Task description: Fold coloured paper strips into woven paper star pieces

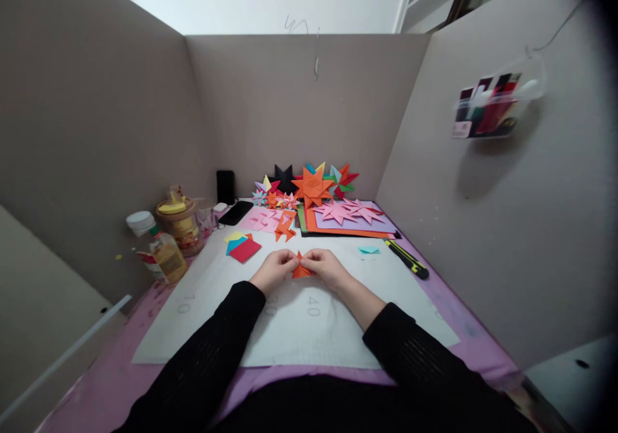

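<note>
Yellow-black cutter [406, 259] (right side), teal paper [369, 250] nearby.

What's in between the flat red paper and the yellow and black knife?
In the head view, between the red paper and the knife are the left hand, the folded orange paper, the right hand and the small teal paper.

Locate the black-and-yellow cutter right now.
In the head view, the cutter lies on the person's right, by the edge of the white mat, right of the turquoise paper.
</note>
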